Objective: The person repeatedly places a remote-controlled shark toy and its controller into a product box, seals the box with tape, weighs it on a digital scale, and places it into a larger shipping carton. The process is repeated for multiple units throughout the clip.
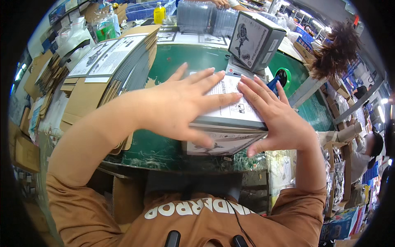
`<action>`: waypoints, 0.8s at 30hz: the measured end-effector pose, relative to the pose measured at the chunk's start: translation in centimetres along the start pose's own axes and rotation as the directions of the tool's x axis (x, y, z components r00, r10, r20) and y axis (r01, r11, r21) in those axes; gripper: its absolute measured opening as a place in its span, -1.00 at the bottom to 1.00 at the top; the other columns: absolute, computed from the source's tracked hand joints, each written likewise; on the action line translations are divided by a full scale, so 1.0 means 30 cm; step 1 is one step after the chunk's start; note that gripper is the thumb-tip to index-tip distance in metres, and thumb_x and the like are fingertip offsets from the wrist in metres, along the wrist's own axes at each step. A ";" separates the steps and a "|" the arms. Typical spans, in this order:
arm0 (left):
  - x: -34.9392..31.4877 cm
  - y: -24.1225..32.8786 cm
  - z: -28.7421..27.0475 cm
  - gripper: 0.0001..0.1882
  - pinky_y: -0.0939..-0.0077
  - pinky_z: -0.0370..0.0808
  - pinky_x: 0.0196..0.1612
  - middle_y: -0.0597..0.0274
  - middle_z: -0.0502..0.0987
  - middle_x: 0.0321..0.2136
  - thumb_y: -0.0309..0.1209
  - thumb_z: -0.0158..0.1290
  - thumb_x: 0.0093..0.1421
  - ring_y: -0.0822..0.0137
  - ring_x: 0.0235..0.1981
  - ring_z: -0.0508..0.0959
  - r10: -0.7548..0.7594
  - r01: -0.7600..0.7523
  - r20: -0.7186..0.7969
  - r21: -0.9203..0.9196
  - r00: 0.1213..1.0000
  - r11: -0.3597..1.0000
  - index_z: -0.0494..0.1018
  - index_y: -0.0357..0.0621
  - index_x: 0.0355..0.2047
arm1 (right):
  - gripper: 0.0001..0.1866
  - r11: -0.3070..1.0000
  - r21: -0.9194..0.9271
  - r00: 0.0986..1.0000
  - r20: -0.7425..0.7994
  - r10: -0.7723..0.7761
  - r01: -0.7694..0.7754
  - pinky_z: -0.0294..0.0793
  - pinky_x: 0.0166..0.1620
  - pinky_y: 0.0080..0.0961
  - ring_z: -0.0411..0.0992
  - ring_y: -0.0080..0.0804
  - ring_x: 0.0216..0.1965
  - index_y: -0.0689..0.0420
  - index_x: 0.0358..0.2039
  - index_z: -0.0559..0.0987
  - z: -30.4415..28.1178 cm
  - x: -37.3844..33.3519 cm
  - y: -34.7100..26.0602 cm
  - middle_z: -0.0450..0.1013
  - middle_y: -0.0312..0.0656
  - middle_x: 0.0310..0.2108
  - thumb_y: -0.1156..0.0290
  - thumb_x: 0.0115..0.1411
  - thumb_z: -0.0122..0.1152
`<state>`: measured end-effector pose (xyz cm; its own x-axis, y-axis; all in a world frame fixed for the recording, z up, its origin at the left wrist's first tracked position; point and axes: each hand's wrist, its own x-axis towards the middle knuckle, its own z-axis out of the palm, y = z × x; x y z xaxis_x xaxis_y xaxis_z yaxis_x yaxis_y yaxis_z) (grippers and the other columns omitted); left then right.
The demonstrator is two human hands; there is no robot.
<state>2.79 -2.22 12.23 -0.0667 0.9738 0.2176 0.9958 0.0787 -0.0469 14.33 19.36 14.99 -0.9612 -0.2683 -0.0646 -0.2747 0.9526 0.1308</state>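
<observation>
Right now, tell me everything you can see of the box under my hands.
The box looks like printed cardboard, white with dark grey edging, carrying dark print on top and pictures on the near side. It appears closed and sits on the green tabletop, towards the side nearest you. Your left hand and right hand are spread over its top and near edge, hiding part of it.

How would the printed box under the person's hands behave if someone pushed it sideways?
The printed box would probably slide on the green table rather than roll, given its flat faces. It seems fairly stiff, keeping crisp edges with the left hand and right hand over it. Its weight can't be told.
</observation>
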 end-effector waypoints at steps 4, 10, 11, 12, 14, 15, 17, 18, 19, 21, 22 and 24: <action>-0.001 0.009 0.028 -0.25 -0.13 -0.12 0.22 -0.27 -0.02 0.20 0.05 -0.02 0.09 -0.13 0.26 -0.04 -0.053 0.053 0.013 -0.055 0.999 0.997 0.00 0.20 0.24 | 0.17 0.962 0.245 0.980 -0.183 -0.078 0.123 -0.26 0.24 0.07 -0.15 0.06 0.29 0.15 0.25 0.04 0.066 -0.018 0.038 -0.06 -0.01 0.27 -0.38 -0.22 0.15; -0.010 0.040 -0.013 -0.17 -0.30 -0.26 0.18 0.00 -0.21 0.29 0.08 0.06 -0.01 -0.04 0.30 -0.18 -0.102 0.100 0.066 0.039 0.993 0.994 0.01 0.31 0.25 | 0.09 0.896 0.342 0.950 -0.230 -0.211 0.282 -0.20 0.25 -0.07 -0.04 -0.07 0.27 0.18 0.18 0.22 0.119 -0.072 0.193 0.10 0.01 0.21 -0.42 -0.19 0.10; -0.008 0.046 -0.015 -0.17 -0.33 -0.29 0.17 0.03 -0.22 0.30 0.06 0.08 -0.02 -0.03 0.31 -0.19 -0.101 0.098 0.054 0.056 0.993 0.994 0.01 0.31 0.25 | -0.14 0.778 0.605 0.944 -0.326 0.045 0.171 -0.06 0.22 -0.25 0.10 -0.18 0.20 0.21 0.12 0.30 0.147 -0.089 0.240 0.22 -0.02 0.13 -0.24 0.00 0.03; -0.004 0.056 -0.010 -0.17 -0.35 -0.32 0.16 0.05 -0.24 0.30 0.04 0.09 -0.03 -0.02 0.31 -0.20 -0.091 0.088 0.030 0.086 0.995 0.992 0.02 0.31 0.25 | -0.36 0.660 0.738 0.854 -0.429 0.296 0.142 0.09 0.19 -0.42 0.23 -0.30 0.12 0.23 0.05 0.38 0.183 -0.104 0.300 0.33 -0.05 0.05 -0.07 0.19 -0.04; 0.013 0.070 0.000 -0.17 -0.31 -0.35 0.18 0.03 -0.19 0.29 -0.05 0.13 -0.06 0.01 0.31 -0.18 -0.131 0.129 0.040 0.046 0.991 0.991 0.05 0.31 0.23 | -0.55 0.580 0.774 0.600 -0.345 0.722 -0.255 0.27 0.00 -0.55 0.37 -0.46 -0.12 0.24 -0.07 0.46 0.256 -0.152 0.452 0.46 -0.16 -0.17 0.11 0.23 -0.02; 0.019 0.082 0.003 -0.18 -0.30 -0.35 0.18 0.03 -0.18 0.29 -0.06 0.13 -0.05 0.01 0.31 -0.18 -0.138 0.135 0.050 0.053 0.989 0.989 0.06 0.31 0.23 | -0.55 0.501 0.697 0.496 -0.236 0.836 -0.513 0.32 -0.13 -0.57 0.38 -0.47 -0.26 0.23 -0.14 0.50 0.297 -0.181 0.522 0.48 -0.23 -0.27 0.08 0.23 -0.04; 0.043 0.093 0.005 -0.28 -0.31 -0.28 0.17 0.04 -0.05 0.27 -0.10 0.11 -0.03 -0.02 0.28 -0.07 -0.126 0.126 0.003 0.004 0.992 0.992 0.16 0.34 0.19 | -0.57 0.276 0.743 0.504 0.094 0.859 -0.609 0.30 -0.24 -0.60 0.37 -0.49 -0.36 0.16 -0.28 0.56 0.398 -0.208 0.620 0.47 -0.29 -0.38 0.01 0.18 0.00; 0.057 0.099 0.004 -0.31 -0.32 -0.24 0.15 0.04 0.00 0.25 -0.11 0.11 -0.03 -0.04 0.27 -0.03 -0.119 0.119 0.007 -0.009 0.993 0.993 0.19 0.36 0.17 | -0.55 0.083 0.780 0.432 0.251 0.866 -0.620 0.30 -0.24 -0.56 0.37 -0.51 -0.34 0.12 -0.31 0.57 0.437 -0.211 0.648 0.47 -0.31 -0.38 -0.03 0.16 0.01; 0.073 0.103 0.006 -0.34 -0.33 -0.20 0.14 0.05 0.04 0.24 -0.12 0.11 -0.03 -0.06 0.25 0.01 -0.109 0.110 0.028 -0.025 0.994 0.994 0.22 0.38 0.15 | -0.55 0.035 0.842 0.516 0.296 0.804 -0.538 0.26 -0.22 -0.49 0.34 -0.50 -0.30 0.10 -0.33 0.57 0.458 -0.204 0.673 0.46 -0.32 -0.34 -0.05 0.13 0.03; 0.102 0.120 0.017 -0.43 -0.35 -0.01 0.07 0.09 0.19 0.18 -0.19 0.11 -0.02 -0.14 0.17 0.16 -0.157 0.156 -0.016 -0.038 0.988 0.987 0.32 0.43 0.07 | -0.54 -0.066 0.919 0.689 0.337 0.642 -0.388 0.17 -0.17 -0.35 0.28 -0.50 -0.22 0.06 -0.36 0.58 0.483 -0.201 0.676 0.43 -0.35 -0.25 -0.10 0.08 0.06; 0.114 0.128 0.026 -0.43 -0.35 0.02 0.05 0.10 0.19 0.18 -0.21 0.11 -0.02 -0.15 0.16 0.17 -0.136 0.131 -0.107 -0.054 0.985 0.990 0.32 0.43 0.07 | -0.59 -0.045 0.955 0.572 0.212 0.793 -0.292 0.14 -0.16 -0.39 0.26 -0.51 -0.23 0.04 -0.39 0.57 0.493 -0.195 0.659 0.43 -0.36 -0.29 -0.07 0.08 0.07; 0.133 0.144 0.046 -0.42 -0.35 0.07 0.02 0.11 0.19 0.18 -0.24 0.11 -0.02 -0.18 0.14 0.19 -0.163 0.156 -0.117 -0.064 0.980 0.986 0.32 0.42 0.07 | -0.67 0.152 0.984 0.400 -0.103 0.911 -0.093 0.06 -0.14 -0.47 0.24 -0.53 -0.26 0.01 -0.47 0.56 0.498 -0.211 0.617 0.43 -0.37 -0.35 0.00 0.08 0.09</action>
<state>6.75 2.31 11.56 -0.2200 0.9163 0.3346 0.9751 0.2158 0.0501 15.71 40.84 3.03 -0.6374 0.7454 0.1953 0.0732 0.3109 -0.9476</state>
